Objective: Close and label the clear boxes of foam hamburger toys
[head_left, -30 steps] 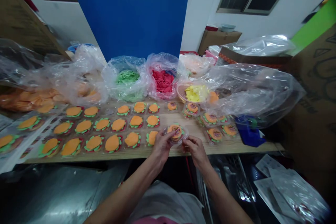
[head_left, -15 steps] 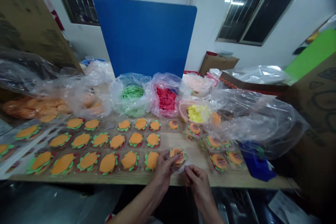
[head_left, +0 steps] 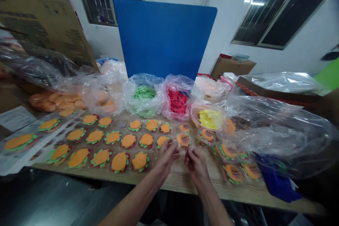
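Packed burger (head_left: 183,140) shows an orange top (with dark print).

You have two hands (head_left: 166,158), at least sixteen plain-topped burgers (head_left: 120,161), at least six printed burgers (head_left: 233,174), one blue board (head_left: 164,39), one basket (head_left: 194,117), two windows (head_left: 267,10).
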`<state>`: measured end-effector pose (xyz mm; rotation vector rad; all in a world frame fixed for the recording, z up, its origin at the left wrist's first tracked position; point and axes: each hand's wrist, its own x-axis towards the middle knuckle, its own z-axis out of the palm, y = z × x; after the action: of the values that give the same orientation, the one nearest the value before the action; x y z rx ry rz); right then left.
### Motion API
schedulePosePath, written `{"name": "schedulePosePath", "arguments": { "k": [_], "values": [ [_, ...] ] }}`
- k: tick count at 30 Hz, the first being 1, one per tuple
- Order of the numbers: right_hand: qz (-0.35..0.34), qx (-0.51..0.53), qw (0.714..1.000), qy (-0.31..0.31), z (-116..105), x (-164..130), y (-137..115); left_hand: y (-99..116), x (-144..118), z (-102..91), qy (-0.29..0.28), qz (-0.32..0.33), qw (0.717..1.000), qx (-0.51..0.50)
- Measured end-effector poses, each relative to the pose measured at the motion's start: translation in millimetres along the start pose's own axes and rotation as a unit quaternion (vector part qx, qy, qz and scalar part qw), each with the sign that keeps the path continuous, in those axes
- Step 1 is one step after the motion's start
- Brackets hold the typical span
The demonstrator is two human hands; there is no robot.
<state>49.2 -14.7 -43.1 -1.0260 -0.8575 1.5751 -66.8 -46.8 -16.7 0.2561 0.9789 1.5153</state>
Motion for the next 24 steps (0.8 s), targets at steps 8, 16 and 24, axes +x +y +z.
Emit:
{"name": "schedulePosePath", "arguments": {
  "k": [8, 16, 24],
  "values": [
    [-0.031, -0.018, 0.996, 0.076, 36.9, 93.6, 4.7, 41.3, -24.0, -44.7, 0.033, 0.045, 0.998, -0.009],
    [-0.055, -0.157, 0.986, -0.014, 75.2, 84.9, 20.3, 62.7, -19.3, -74.8, 0.066, 0.073, 0.995, -0.028],
    [-0.071, -0.277, 0.956, -0.066, 129.4, 151.3, 23.4, 76.4, -18.7, -94.1, 0.086, 0.088, 0.992, -0.036]
  ]
}}
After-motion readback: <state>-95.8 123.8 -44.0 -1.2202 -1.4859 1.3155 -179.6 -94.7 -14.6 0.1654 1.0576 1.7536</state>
